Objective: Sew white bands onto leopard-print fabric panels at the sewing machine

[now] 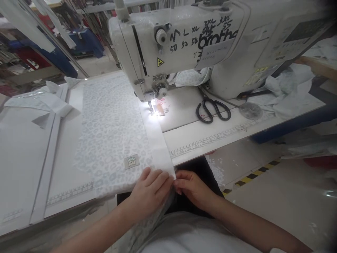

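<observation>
Left fingers [159, 180], right fingers [179, 185] pinch fabric [110, 126] corner, seemingly; white table [200, 135], sewing machine [184, 45], scissors [212, 109]; cluttered workshop.

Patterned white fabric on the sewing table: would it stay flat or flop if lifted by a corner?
Probably floppy: the patterned fabric droops over the table edge below the left hand. Likely light, since the right hand pinches its corner with fingertips alone. It may slide easily on the smooth surface.

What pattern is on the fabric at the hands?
Pale grey leopard-spot print on the white fabric panel, clearest in head view.
</observation>
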`<control>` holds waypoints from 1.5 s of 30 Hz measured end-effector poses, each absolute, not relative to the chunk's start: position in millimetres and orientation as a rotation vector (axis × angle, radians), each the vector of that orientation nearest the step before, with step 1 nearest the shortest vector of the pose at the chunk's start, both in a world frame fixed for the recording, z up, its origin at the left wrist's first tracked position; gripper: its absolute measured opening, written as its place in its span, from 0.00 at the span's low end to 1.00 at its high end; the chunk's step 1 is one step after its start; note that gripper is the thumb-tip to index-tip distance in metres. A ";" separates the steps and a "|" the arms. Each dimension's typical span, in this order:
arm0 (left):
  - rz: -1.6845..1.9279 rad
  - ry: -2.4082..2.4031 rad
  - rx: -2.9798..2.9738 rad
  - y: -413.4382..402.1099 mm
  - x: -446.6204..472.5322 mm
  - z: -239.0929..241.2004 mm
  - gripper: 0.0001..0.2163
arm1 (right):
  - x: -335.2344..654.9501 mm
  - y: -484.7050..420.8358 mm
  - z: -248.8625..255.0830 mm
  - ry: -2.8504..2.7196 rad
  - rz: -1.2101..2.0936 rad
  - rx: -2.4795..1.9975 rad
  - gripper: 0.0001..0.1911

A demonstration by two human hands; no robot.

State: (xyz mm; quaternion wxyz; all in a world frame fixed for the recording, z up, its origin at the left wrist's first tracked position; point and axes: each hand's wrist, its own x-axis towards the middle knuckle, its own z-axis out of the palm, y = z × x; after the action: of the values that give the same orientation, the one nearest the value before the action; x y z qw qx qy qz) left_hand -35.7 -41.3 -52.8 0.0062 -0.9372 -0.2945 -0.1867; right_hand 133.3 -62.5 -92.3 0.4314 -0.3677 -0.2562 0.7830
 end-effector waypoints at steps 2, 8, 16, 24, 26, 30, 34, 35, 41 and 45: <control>-0.601 -0.909 -2.949 -42.9 -35.6 -54.4 0.09 | 137.0 -63.7 -88.7 -0.728 1.934 -0.959 0.06; -0.754 -1.090 -3.080 -41.7 -35.2 -46.5 0.08 | 165.4 -54.2 -70.7 -1.818 0.813 -1.037 0.05; -0.860 -1.204 -3.275 -35.0 -32.6 -33.0 0.05 | 166.3 -24.8 -62.4 -2.320 0.254 -0.554 0.05; -0.757 -1.621 -2.995 14.8 -57.8 -30.9 0.08 | 161.5 -18.1 -49.0 -2.398 0.346 -0.587 0.10; -0.551 -1.583 -2.999 24.5 -63.0 -35.6 0.12 | 159.3 -9.0 -46.3 -2.403 0.350 -0.610 0.11; -0.380 -1.556 -2.989 46.7 -68.2 -35.0 0.15 | 153.7 16.8 -42.1 -2.417 0.315 -0.637 0.12; -0.373 -1.464 -3.009 75.9 -71.5 -28.8 0.13 | 147.4 42.8 -42.9 -2.411 0.249 -0.617 0.13; -0.376 -1.444 -3.012 83.0 -72.4 -28.0 0.13 | 145.8 48.7 -43.6 -2.408 0.231 -0.616 0.13; -0.322 -1.375 -3.009 116.8 -76.2 -26.6 0.13 | 139.8 81.9 -46.2 -2.420 0.119 -0.641 0.14; -0.317 -1.393 -2.993 139.0 -78.4 -25.8 0.13 | 137.0 104.9 -47.4 -2.420 0.025 -0.657 0.14</control>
State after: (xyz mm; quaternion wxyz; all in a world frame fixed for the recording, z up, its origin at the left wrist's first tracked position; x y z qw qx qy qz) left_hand -78.4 139.0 -25.8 -0.0871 -0.8991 -0.4184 -0.0953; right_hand 137.0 104.9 -47.4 0.3117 -0.2488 -0.9170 0.0096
